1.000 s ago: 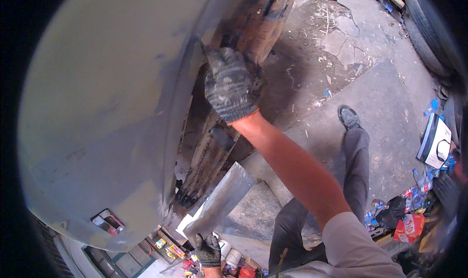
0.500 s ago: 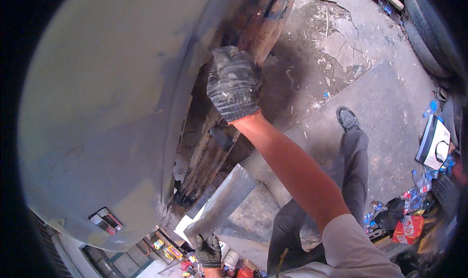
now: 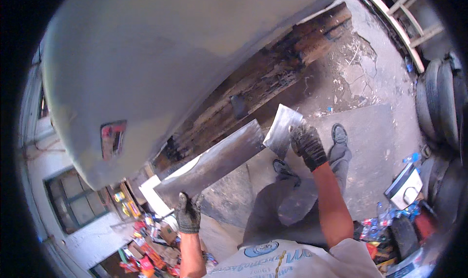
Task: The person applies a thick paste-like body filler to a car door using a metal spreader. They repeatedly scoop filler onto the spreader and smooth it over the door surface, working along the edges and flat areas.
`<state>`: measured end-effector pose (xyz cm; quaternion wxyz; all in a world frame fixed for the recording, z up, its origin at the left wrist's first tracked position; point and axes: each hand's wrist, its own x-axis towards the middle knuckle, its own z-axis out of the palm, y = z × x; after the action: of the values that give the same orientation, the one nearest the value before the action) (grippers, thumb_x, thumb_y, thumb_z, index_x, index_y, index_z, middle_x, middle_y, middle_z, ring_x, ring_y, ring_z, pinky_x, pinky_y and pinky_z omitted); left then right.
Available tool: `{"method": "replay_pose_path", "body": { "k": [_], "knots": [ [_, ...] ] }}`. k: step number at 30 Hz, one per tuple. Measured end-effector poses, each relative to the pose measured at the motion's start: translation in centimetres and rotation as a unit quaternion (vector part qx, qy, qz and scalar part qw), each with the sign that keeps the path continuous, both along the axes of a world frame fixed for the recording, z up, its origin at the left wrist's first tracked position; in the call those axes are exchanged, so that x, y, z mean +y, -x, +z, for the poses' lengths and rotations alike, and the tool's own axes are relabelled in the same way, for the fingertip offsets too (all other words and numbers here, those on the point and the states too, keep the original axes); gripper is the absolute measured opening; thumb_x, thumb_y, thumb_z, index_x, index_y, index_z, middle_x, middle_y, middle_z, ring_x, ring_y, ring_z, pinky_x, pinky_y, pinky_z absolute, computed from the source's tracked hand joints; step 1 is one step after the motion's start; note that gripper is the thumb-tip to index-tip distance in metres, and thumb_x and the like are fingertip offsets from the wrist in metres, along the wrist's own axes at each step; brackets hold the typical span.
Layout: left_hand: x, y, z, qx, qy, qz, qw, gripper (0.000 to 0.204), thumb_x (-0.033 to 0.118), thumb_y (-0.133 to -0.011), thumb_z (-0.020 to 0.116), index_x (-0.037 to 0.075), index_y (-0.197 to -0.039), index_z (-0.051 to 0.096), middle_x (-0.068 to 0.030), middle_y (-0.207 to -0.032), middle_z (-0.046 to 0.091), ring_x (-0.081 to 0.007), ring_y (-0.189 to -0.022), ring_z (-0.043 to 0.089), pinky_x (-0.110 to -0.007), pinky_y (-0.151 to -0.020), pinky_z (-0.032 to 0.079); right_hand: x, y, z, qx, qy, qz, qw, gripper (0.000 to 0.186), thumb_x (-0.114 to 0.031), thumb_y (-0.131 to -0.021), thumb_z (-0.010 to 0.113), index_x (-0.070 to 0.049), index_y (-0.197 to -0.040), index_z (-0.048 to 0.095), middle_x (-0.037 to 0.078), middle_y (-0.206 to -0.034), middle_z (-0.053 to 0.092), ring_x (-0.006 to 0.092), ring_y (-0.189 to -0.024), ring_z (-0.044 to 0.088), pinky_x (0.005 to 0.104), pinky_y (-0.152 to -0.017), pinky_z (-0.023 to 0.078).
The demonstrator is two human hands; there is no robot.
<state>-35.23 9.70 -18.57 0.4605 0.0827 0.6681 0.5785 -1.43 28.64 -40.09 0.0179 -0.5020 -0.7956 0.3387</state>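
My gloved right hand (image 3: 308, 145) clamps the filler spreader (image 3: 281, 130), left hand (image 3: 188, 213) grips the mixing board (image 3: 214, 163); tilting it could slide filler off.

Cracked concrete floor (image 3: 360, 78), stacked tyres (image 3: 438, 102)

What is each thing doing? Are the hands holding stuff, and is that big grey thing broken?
left hand: gloved, gripping the long metal sheet
right hand: gloved, holding the small metal blade
grey body panel: smooth, filler-coated
rusty underside: corroded, flaking
concrete floor: cracked, stained
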Motion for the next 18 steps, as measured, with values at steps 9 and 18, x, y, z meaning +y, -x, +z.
{"method": "replay_pose_path", "body": {
  "k": [9, 18],
  "knots": [
    [0.1, -5.4, 7.4, 0.073, -0.086, -0.021, 0.993, 0.045, 0.020, -0.090, 0.063, 0.007, -0.130, 0.047, -0.0113, -0.120, 0.059, -0.0279, -0.104, 0.061, -0.047, -0.081, 0.056, 1.9, 0.6, 11.9, 0.257, 0.026, -0.199, 0.945, 0.035, -0.021, -0.088, 0.060, -0.001, -0.116, 0.056, 0.023, -0.107, 0.060, 0.0387, -0.099, 0.059, 0.0450, -0.085, 0.047],
    [0.6, -6.3, 7.7, 0.165, -0.122, -0.095, 0.974, 0.049, 0.006, -0.088, 0.064, 0.006, -0.133, 0.043, -0.0075, -0.119, 0.056, -0.0182, -0.101, 0.056, -0.035, -0.092, 0.048, 0.2, 7.9, 26.4, 0.325, -0.006, -0.107, 0.940, 0.025, -0.020, -0.091, 0.060, 0.000, -0.104, 0.056, 0.019, -0.087, 0.063, 0.0316, -0.078, 0.063, 0.0411, -0.070, 0.048]
  ]
}}
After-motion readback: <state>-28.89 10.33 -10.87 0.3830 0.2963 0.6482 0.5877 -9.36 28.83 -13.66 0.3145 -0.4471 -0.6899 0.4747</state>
